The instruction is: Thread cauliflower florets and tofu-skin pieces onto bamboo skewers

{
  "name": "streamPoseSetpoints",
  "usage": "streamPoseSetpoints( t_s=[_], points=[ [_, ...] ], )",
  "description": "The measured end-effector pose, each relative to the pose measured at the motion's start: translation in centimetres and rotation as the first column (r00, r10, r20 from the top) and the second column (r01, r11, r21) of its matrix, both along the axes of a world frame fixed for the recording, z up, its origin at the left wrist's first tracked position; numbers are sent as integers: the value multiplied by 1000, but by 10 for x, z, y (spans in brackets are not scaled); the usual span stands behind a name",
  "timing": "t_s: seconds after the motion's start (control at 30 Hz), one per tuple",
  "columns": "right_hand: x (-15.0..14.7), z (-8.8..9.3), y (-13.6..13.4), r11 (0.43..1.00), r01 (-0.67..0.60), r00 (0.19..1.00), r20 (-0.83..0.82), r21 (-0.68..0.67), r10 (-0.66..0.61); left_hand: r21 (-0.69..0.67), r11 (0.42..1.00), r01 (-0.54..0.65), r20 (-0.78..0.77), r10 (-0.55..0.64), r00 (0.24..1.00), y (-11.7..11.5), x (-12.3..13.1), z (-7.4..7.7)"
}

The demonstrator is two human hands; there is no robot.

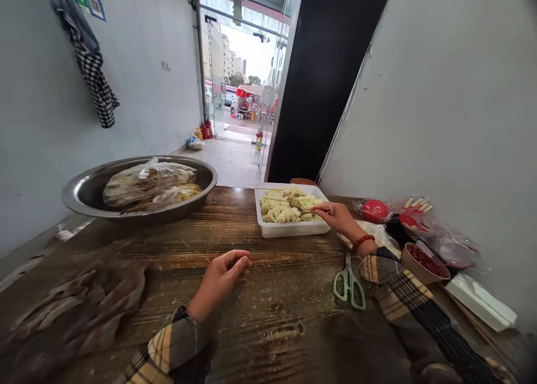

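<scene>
Right hand is at the right rim of the white tray. Its fingers are pinched shut on what looks like the stick end of one of the cauliflower skewers. The grip is at the end, likely so the florets aren't crushed.
Left hand rests on the table, well apart from the tray. Its fingers are loosely curled in with nothing visible in them, so it looks like it's just bracing.
The tray sits mid-table in easy right-hand reach. The scissors lie flat just beside the right forearm, probably parked close for a quick grab.
The metal basin is pushed to the far left, out of the working area, and holds the plastic bags.
Counts:
- 1 tray
- 1 scissors
- 1 basin
- 2 bags in the basin, as far as I can tell
- 1 brown bowl of red bits by the right elbow
- 1 white box

The skewers are too heaped to count. A crumpled cloth lies at near left.
</scene>
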State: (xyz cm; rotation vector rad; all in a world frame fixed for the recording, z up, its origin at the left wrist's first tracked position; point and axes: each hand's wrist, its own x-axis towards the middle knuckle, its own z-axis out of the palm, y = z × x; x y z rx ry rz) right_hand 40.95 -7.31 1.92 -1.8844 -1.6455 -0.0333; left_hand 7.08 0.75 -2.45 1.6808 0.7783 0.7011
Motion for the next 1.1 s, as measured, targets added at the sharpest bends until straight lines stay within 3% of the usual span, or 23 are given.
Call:
streamPoseSetpoints(
  t_s=[0.17,0.3,0.43,0.5,0.6,0.73,0.83,0.97,1.1],
  points=[
    [-46,6,25,948,-305,948,-68,94,312,-19,1000,-23,30,24,999,0,0,-1],
    [-61,-5,43,946,-324,946,7,33,324,-59,998,-24,42,27,999,-2,1,2],
    [-65,-7,39,939,-343,939,27,-8,343,-51,998,-29,42,32,999,-2,2,4],
    [-62,-5,26,947,-311,949,-24,74,314,-45,999,-27,43,29,999,-1,1,4],
    [-47,-4,-8,967,-134,975,-144,218,168,-37,999,-19,49,21,999,1,1,3],
    [-23,-20,-61,968,115,959,-277,221,-50,-18,1000,-3,40,4,999,5,1,0],
    [-24,-34,-85,969,138,966,-244,205,-86,-31,1000,-1,31,2,1000,8,2,-4],
    [-48,-41,-72,991,24,998,-60,135,-16,-69,997,-32,18,33,999,14,2,-10],
    [-64,-43,-30,995,97,995,22,30,-98,-80,994,-71,13,72,997,18,-1,-13]
  ],
)
